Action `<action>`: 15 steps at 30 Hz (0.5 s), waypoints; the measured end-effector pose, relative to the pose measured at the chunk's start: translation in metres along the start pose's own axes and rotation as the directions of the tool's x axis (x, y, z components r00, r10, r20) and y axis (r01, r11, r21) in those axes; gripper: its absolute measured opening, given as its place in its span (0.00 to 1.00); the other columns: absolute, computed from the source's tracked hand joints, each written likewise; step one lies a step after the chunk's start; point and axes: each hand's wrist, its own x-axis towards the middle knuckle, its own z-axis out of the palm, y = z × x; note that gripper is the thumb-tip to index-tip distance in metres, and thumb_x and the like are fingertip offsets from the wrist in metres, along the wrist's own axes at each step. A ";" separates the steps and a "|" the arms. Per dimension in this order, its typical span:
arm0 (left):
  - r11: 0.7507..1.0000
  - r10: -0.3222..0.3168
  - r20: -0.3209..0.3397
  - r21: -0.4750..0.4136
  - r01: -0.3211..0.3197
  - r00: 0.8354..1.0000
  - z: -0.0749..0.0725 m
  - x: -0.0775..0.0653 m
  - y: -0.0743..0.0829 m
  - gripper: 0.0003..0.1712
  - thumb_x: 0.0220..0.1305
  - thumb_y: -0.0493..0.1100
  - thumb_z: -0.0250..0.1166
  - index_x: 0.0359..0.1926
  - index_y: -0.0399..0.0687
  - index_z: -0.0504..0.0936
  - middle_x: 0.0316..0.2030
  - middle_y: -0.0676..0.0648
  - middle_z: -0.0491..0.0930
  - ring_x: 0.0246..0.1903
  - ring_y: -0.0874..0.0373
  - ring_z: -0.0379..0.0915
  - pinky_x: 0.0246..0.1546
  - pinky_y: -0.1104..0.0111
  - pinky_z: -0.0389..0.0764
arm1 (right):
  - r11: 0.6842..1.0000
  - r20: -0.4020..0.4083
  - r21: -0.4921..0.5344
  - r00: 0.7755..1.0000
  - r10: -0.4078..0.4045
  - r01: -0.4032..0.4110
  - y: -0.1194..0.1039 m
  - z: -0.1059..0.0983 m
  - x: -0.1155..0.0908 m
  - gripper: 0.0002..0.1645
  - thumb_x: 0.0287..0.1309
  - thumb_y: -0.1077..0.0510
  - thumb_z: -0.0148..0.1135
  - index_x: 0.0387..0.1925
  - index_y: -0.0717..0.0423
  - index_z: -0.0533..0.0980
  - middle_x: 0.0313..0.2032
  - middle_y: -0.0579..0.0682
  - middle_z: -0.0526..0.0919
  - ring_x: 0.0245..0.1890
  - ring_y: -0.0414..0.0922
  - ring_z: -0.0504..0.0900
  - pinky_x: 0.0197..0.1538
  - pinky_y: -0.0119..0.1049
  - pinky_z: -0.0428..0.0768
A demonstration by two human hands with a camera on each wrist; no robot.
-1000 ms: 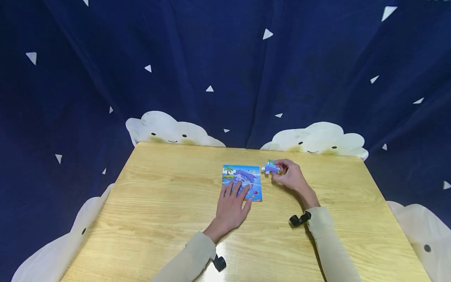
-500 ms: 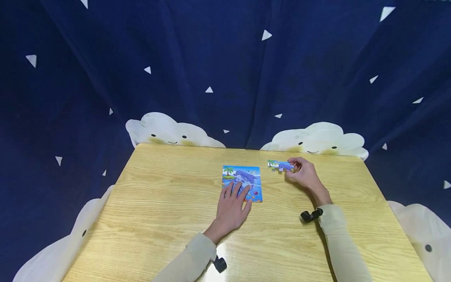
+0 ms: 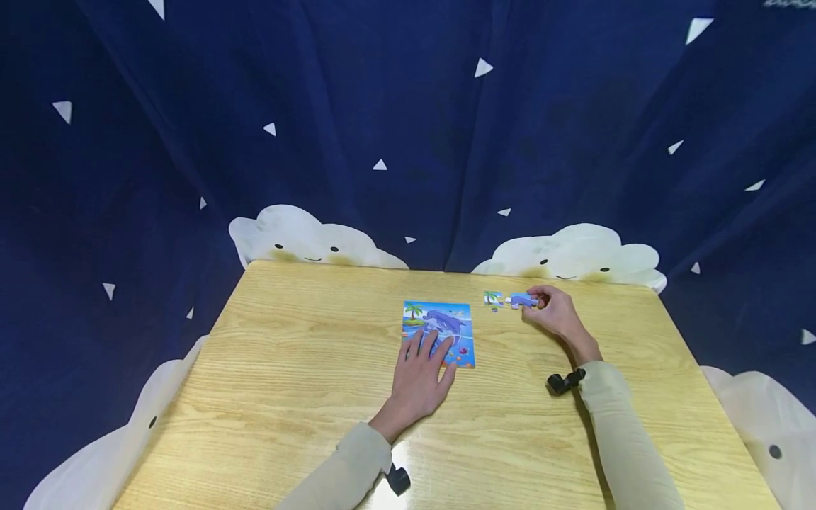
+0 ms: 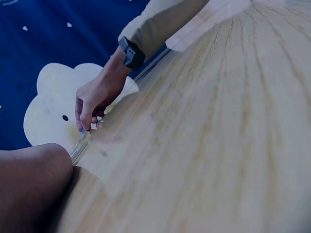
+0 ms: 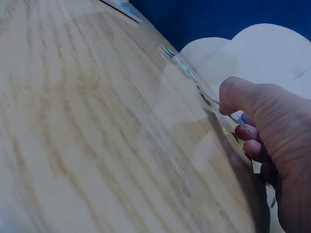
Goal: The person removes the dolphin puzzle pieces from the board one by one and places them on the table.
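My left hand [image 3: 418, 382] rests with spread fingers on the lower part of a square dolphin picture [image 3: 446, 319], which shows a palm tree and blue sea. Right of the picture, my right hand [image 3: 561, 316] pinches a jigsaw piece [image 3: 523, 301] with a purple dolphin on it, between thumb and fingers. In the right wrist view this dolphin piece [image 5: 210, 96] is tilted, its near end raised from the wood. Just left of it lies a palm-tree jigsaw piece [image 3: 492, 298], flat on the table. A narrow gap seems to part the two pieces.
The wooden table [image 3: 287, 368] reaches back to a dark blue curtain [image 3: 408, 127] with white triangles and cloud shapes. Black wrist cameras are strapped to both sleeves, the right camera [image 3: 561, 383] just above the wood.
My right hand has moved to the right with the dolphin piece, away from the palm-tree piece it partly covered before. My left hand has stayed on the picture.
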 end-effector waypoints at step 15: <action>1.000 -0.012 0.021 0.008 0.012 1.000 0.000 0.000 0.001 0.29 0.71 0.60 0.47 0.70 0.62 0.67 0.67 0.46 0.65 0.70 0.40 0.51 0.65 0.48 0.55 | 1.000 0.051 -0.017 0.999 -0.012 0.013 0.005 0.001 0.006 0.19 0.41 0.62 0.71 0.41 0.62 0.81 0.34 0.56 0.76 0.31 0.47 0.69 0.34 0.33 0.66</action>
